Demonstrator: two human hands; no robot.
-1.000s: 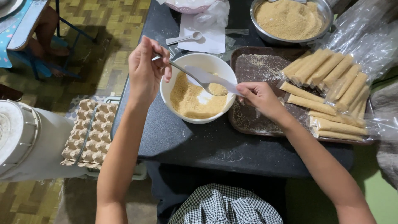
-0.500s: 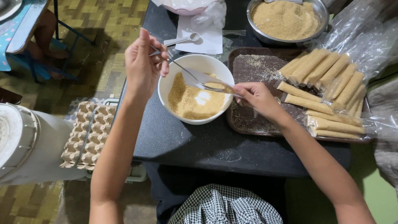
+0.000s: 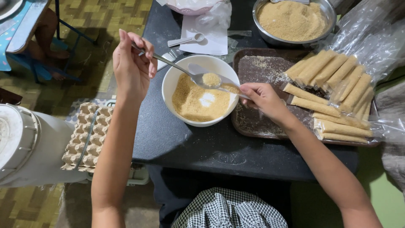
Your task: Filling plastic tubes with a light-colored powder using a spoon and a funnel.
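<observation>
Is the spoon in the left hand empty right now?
No, the spoon held by the left hand carries a heap of brown crumbs above the white bowl.

Two hands, left hand (image 3: 133,69) and right hand (image 3: 263,99). One white bowl (image 3: 179,76) at center. One metal spoon (image 3: 185,71). One metal pan (image 3: 325,12) at upper right. One brown tray (image 3: 253,126). About ten filled packets (image 3: 333,82) at right. One white measuring spoon (image 3: 185,40).

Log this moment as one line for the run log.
left hand: holds spoon of crumbs over white bowl | right hand: holds thin plastic tube at bowl rim | brown tray: filled tubes stacked
</observation>
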